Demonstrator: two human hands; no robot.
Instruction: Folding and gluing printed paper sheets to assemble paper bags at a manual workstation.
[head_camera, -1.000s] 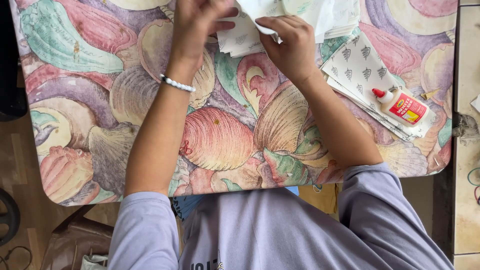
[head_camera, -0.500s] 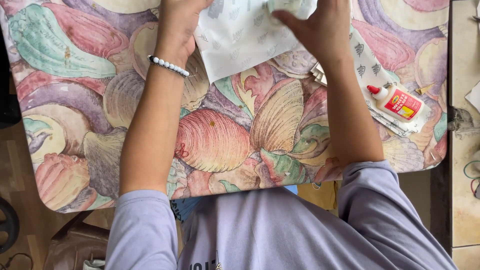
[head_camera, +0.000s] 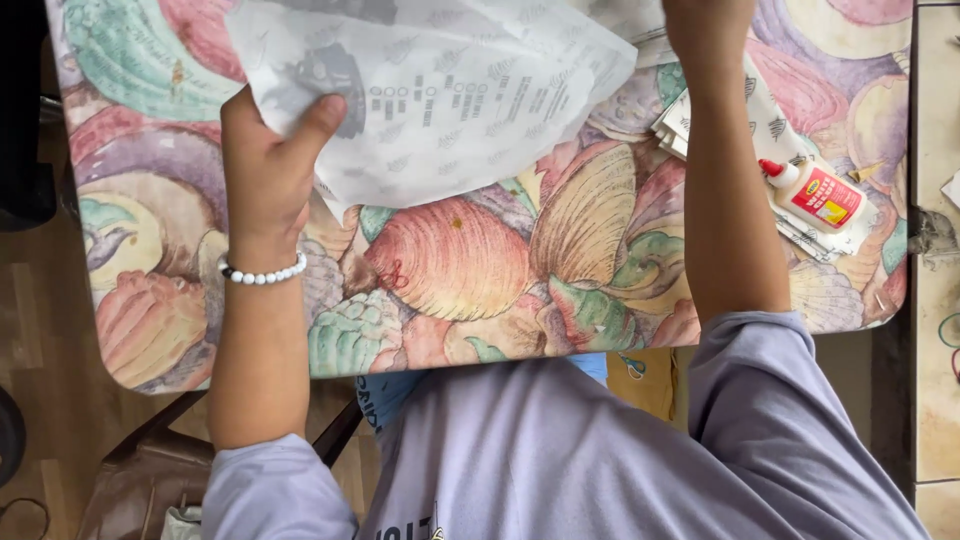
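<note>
Paper (head_camera: 440, 100), a thin printed sheet, hangs unfolded over the shell-patterned desk (head_camera: 480, 270). Left hand (head_camera: 265, 175) pinches its lower corner, fingers closed; right hand (head_camera: 705, 30) is cropped, grip unclear. Glue bottle (head_camera: 815, 192) lies untouched on folded sheets (head_camera: 700, 115), so nothing looks glued yet.

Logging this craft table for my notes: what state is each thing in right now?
Paper sheet: unfolded, lifted, creased.
Left hand: gripping the sheet's edge.
Right hand: at the sheet's far side, grip out of view.
Glue bottle: capped, lying on paper stack.
</note>
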